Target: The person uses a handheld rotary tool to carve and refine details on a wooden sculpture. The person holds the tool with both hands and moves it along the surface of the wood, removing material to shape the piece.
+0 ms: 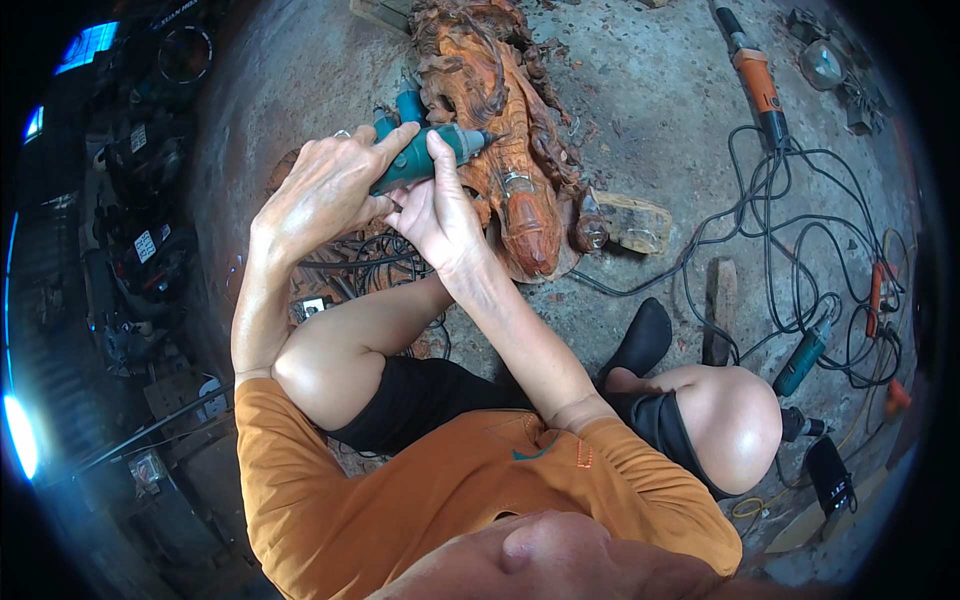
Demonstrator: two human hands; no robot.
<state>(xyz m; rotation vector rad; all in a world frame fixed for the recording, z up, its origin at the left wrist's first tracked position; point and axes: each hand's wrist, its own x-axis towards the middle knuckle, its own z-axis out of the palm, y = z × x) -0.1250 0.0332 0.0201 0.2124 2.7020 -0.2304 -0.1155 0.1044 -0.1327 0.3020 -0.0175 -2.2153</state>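
Observation:
A green die grinder [425, 160] is held in both my hands, its narrow bit pointing right over the carving. My left hand [335, 178] grips its rear part from the left, the index finger stretched along the body. My right hand [440, 215] holds it from below, thumb up against the front of the body. The orange-brown wood carving [528, 222] lies on the floor before me, with dark, twisted, root-like edges. The bit's tip is at its surface; whether it touches, I cannot tell.
Wooden blocks [636, 222] lie beside the carving. To the right are an orange power tool [762, 95], tangled black cables [765, 200], a second green grinder [803, 362] and an orange power strip [880, 300]. A dark phone-like device [828, 475] stands lower right. Motorbikes [140, 240] line the left side.

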